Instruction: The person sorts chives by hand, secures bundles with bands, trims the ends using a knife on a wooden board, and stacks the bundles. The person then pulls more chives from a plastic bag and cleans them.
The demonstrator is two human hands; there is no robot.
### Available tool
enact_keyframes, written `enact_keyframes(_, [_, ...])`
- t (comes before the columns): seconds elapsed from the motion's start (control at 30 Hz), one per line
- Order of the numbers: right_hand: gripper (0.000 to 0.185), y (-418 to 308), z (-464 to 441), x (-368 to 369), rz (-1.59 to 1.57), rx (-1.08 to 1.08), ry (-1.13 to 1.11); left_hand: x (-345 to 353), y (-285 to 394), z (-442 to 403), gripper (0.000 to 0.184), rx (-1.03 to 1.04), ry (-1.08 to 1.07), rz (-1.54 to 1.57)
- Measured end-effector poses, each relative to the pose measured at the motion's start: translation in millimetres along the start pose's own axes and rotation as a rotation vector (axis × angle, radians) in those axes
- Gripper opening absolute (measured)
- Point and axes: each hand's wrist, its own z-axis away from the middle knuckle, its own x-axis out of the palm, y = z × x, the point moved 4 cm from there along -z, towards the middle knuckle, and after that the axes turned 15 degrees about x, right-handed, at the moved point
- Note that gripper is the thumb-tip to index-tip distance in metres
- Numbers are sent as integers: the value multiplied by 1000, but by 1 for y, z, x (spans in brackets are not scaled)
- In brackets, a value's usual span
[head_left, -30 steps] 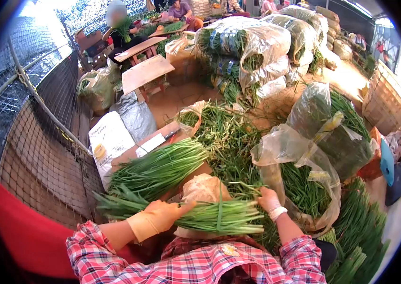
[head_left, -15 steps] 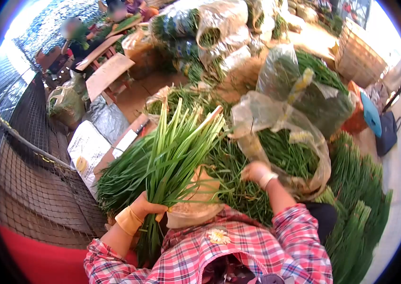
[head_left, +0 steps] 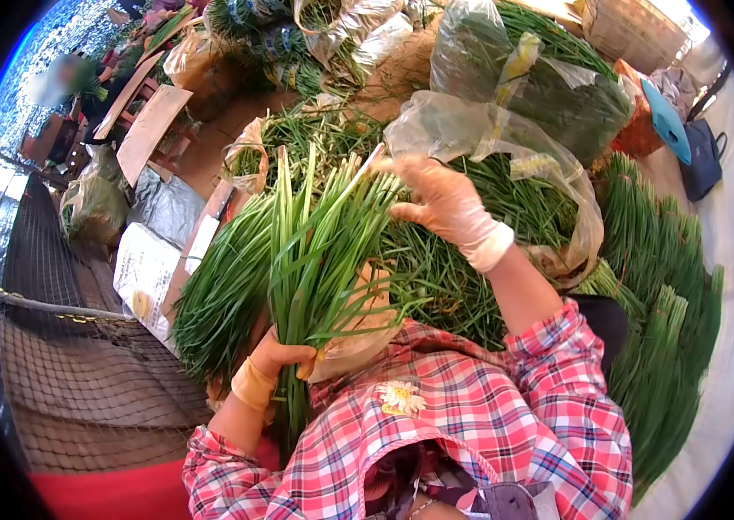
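My left hand [head_left: 279, 360] is closed round the lower part of a bunch of garlic chives [head_left: 311, 251], with long flat green leaves and pale stalk ends pointing up and away from me. My right hand [head_left: 443, 201], in a thin see-through glove, is raised beside the top of the bunch. Its thumb and fingers are apart, and the fingertips reach close to the pale stalk ends; whether they touch is unclear. To the left of the held bunch lies a thick pile of chives [head_left: 221, 286]. Loose leaves and trimmings [head_left: 441, 282] spread beneath my right hand.
An open clear plastic bag [head_left: 588, 230] of greens lies to the right, with a fuller bag [head_left: 549, 108] behind it. Stacked chive bundles [head_left: 657, 329] line the far right. Netting [head_left: 94, 373] stands at left, near wooden boards [head_left: 152, 134] and a white sack [head_left: 146, 269].
My right hand has risen from the loose leaves by the open bag to the stalk ends of the held bunch. The left hand keeps its grip; the whole view has shifted.
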Motion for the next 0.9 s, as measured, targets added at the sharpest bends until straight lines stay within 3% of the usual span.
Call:
enact_keyframes(0.07, [33,19,3,20,175,-45,-120,2,1,-1,25,11,11,-2])
enact_keyframes(0.1, [13,22,3,19,16,-30,-56,1,1,-1,24,35,22,4])
enact_keyframes(0.13, [10,31,3,17,-172,-45,-13,-3,-2,-1,24,24,24,4])
enact_keyframes(0.2, [8,51,0,1,-171,140,94,-15,-10,1,29,-13,-49,-2])
enact_keyframes(0.27, [9,100,-7,-30,-433,363,184,-21,-11,8,31,-4,-52,24])
enact_keyframes(0.33, [17,142,-2,-49,0,777,-1,-24,-4,13,22,57,-50,91])
enact_keyframes(0.4, [45,136,21,-8,349,583,-500,-23,-1,13,22,66,-45,120])
enact_keyframes(0.43, [68,126,34,13,32,773,-583,-25,-3,10,26,80,-55,140])
enact_keyframes(0.47, [78,102,38,28,-266,845,-683,-25,-5,7,30,95,-65,163])
enact_keyframes(0.57, [77,56,38,77,-852,754,-720,-18,-10,-3,30,80,-157,127])
enact_keyframes(0.6, [59,37,39,83,-937,623,-794,-14,-9,-4,30,77,-161,119])
enact_keyframes(0.67, [36,39,40,109,-992,696,-795,-6,-6,-3,30,78,-139,80])
enact_keyframes(0.7, [23,28,37,85,-837,732,-737,-8,-7,-1,29,68,-105,67])
enact_keyframes(0.8, [21,63,32,64,-870,831,-537,-24,-17,1,29,37,-141,111])
enact_keyframes(0.9, [16,100,14,20,-1207,888,-118,-19,-14,6,30,32,-123,72])
